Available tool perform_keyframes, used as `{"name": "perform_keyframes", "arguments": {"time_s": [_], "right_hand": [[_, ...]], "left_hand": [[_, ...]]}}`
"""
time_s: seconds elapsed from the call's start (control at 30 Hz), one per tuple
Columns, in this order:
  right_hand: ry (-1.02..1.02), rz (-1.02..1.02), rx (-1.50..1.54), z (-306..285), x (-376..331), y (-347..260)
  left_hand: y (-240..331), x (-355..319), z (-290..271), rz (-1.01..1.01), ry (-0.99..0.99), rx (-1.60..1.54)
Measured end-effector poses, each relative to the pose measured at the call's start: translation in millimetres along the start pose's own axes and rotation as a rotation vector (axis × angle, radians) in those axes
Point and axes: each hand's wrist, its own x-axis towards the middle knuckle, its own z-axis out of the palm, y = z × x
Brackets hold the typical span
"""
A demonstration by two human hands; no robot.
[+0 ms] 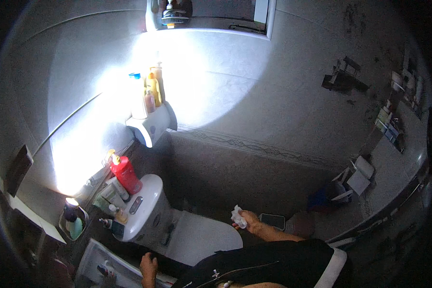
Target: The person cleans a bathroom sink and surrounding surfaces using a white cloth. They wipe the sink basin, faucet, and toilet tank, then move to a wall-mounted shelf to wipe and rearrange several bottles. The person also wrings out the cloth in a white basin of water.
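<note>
My right hand is closed around a crumpled white tissue, held out past the closed toilet lid. At the lower left, my left hand is beside the white washbasin. Its fingers are curled in, and whatever they may hold is hidden. A small object, too dim to name, lies in the basin. Across the toilet tank stand a red pump bottle, tubes and a small clear bottle.
Above the tank, a white wall dispenser carries several bottles. A cup-like holder sits left of the tank. Right of my right hand is a dark rectangular tray-like object. Shelves with small items line the right wall.
</note>
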Motion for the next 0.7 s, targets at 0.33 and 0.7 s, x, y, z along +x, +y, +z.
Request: {"name": "perform_keyframes", "arguments": {"time_s": [0.33, 0.7], "right_hand": [[0.025, -0.545, -0.345, -14.7, -17.9, -125.2], [0.015, -0.732, -0.734, 21.4, -31.3, -194.7]], "left_hand": [[-14.7, -30.4, 27.0, 0.194, 0.022, 0.465], [-35.8, -26.6, 37.6, 0.163, 0.006, 0.525]]}}
